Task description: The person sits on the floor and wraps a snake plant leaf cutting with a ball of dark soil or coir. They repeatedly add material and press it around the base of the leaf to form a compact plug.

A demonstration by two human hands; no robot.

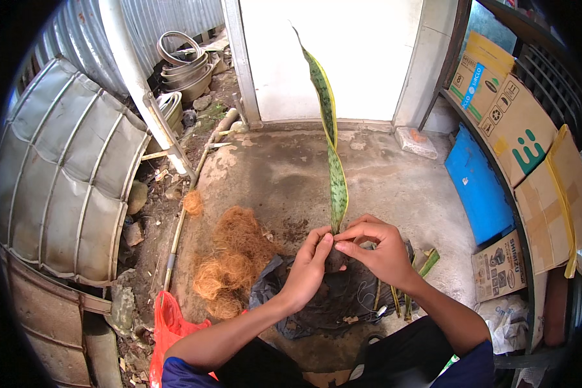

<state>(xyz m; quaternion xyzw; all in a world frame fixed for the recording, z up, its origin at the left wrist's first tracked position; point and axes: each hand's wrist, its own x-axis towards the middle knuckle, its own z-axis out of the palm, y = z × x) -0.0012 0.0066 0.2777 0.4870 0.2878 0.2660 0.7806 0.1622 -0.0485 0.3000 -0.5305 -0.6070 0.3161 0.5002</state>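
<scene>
A long, twisted snake plant leaf [338, 179], green with yellow margins, stands upright between my hands. At its lower end, my left hand [312, 264] pinches the base between thumb and fingers. The fingertips of my right hand [376, 247] close on the same spot from the other side. A dark clump, partly covered by my fingers, shows just below the base. Beneath my hands a black plastic bag [320, 300] lies spread on the ground, with thin white thread [366, 296] on it. Cut leaf pieces [429, 263] lie to the right, partly behind my right forearm.
Brown coconut fibre [237, 247] is heaped left of the bag, near a red plastic bag [167, 315]. A bamboo pole [174, 242] edges the concrete floor [271, 169]. Cardboard boxes [509, 116] and a blue panel [480, 189] line the right; a white door [330, 58] stands ahead.
</scene>
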